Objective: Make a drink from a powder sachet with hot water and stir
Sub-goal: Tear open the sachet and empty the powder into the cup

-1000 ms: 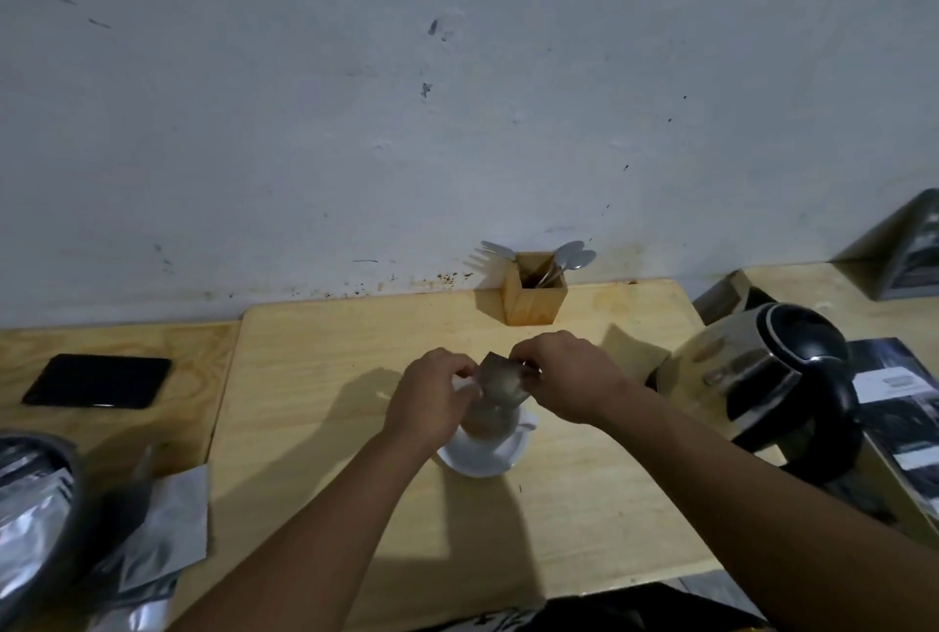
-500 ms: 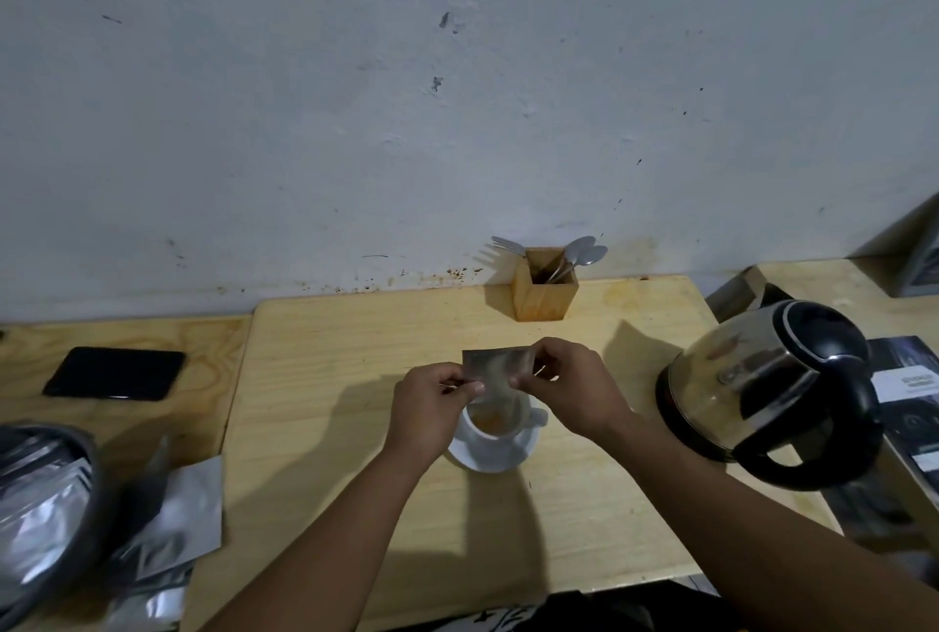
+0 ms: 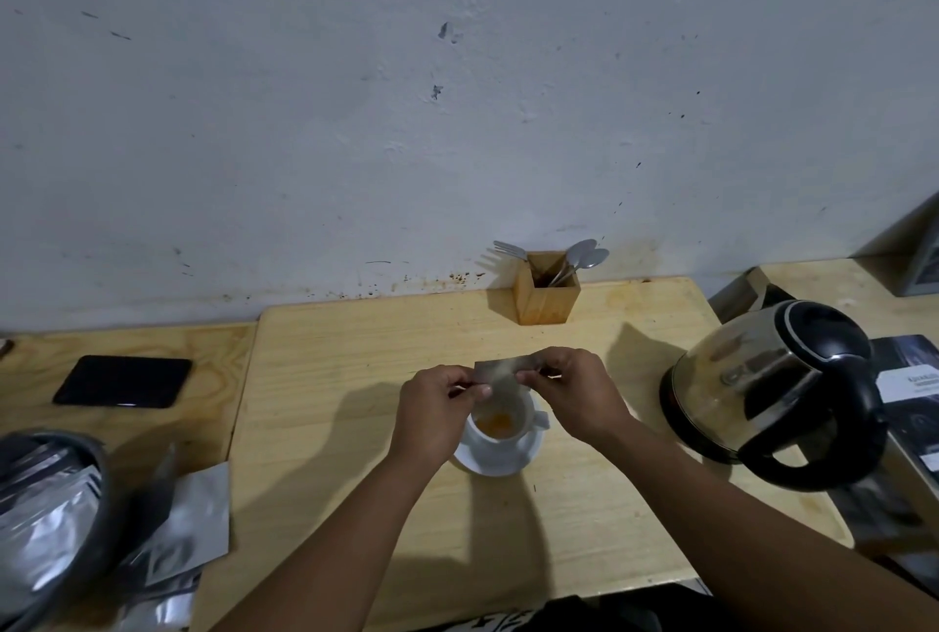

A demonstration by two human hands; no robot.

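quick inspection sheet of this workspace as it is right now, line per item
surface: pale wooden table against a marked white wall, second wooden top on the left.
job's things: silver sachet held over the white cup on its saucer; orange powder in the cup. Kettle at right. Spoons and a fork in the wooden holder.
clutter: black phone at left; foil pouches and a dark bin at lower left; dark booklets at right.
grippers: left hand and right hand both pinch the sachet.
cables: nothing seen.
surroundings: grey box at far right.
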